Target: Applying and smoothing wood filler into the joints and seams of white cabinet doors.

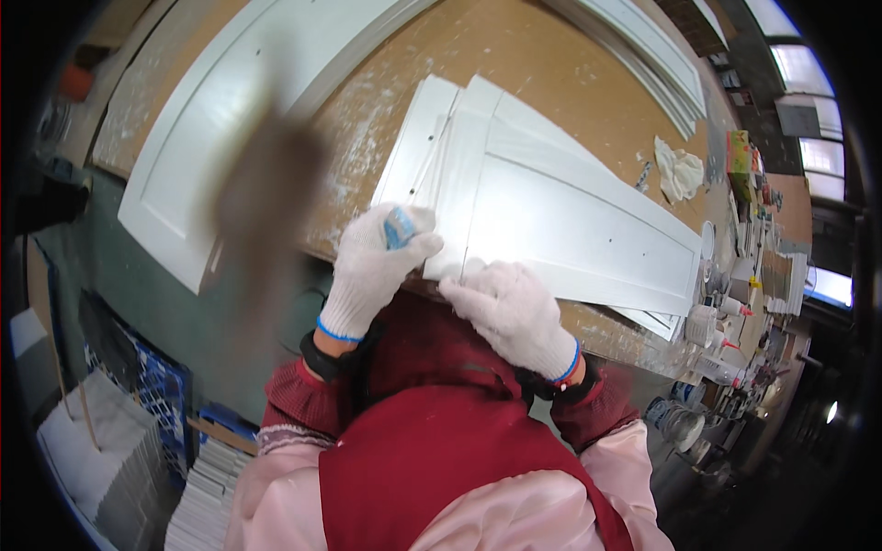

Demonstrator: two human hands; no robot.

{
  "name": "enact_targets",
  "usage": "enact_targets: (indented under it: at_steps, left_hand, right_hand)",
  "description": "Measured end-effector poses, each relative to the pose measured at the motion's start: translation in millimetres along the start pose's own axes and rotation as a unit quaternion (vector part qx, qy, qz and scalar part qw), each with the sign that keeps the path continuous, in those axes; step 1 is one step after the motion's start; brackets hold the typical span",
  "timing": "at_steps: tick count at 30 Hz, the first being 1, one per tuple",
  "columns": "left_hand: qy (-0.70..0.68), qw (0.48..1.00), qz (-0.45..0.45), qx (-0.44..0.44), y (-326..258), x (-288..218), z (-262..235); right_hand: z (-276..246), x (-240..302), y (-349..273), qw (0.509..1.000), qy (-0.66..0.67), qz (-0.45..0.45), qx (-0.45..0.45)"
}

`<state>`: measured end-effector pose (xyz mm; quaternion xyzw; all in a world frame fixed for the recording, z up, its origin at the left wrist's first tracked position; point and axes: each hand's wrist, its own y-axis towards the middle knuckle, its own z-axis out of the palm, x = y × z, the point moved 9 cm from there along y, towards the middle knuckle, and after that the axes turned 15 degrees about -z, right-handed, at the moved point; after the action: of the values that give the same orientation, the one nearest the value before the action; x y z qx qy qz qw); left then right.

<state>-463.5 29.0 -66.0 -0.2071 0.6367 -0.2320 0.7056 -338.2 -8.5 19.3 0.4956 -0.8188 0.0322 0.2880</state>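
A white panel (pixel 542 197) with a recessed centre lies on other white panels on the workbench, its near left corner close to my body. My left hand (pixel 372 266), in a white knitted glove, is closed round a small object with a blue printed side (pixel 399 228); its kind is not clear. The left fingertips rest by the panel's left edge. My right hand (pixel 514 312), gloved too, is at the near edge of the panel, thumb on top and fingers bent against the rim. A narrower white panel (pixel 418 138) with dark holes shows beneath.
A large white door panel (pixel 197 156) overhangs the bench (pixel 367 92) at left, partly covered by a blurred brown shape (pixel 271 184) close to the camera. More panels (pixel 643 46) lie at the far right, near a crumpled cloth (pixel 678 170). Several bottles (pixel 721 367) crowd the right end.
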Motion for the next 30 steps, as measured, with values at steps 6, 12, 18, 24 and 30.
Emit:
enact_targets:
  at_steps: [6, 12, 18, 24, 30]
  left_hand:
    - [0.026, 0.999, 0.016, -0.010, -3.8, -4.6, -1.1]
    - [-0.025, 0.997, 0.073, -0.008, -19.5, -18.9, -33.3]
    - [-0.001, 0.999, 0.029, 0.033, -42.3, -30.9, -7.0]
    - [0.046, 0.997, -0.022, 0.063, -64.1, -27.5, 59.4]
    - [0.133, 0.983, -0.040, 0.123, -71.9, -23.3, 117.9]
  right_hand:
    - [-1.9, 0.9, -84.6, 0.992, 0.013, 0.123, -0.020]
    - [-10.0, -21.1, -211.9, 0.912, -0.020, 0.402, -0.075]
    - [4.6, -52.0, -236.0, 0.923, -0.127, 0.359, 0.053]
    - [-11.3, -49.4, -226.1, 0.945, -0.175, 0.274, -0.027]
    - [-16.1, -47.7, -238.6, 0.944, -0.128, 0.305, -0.009]
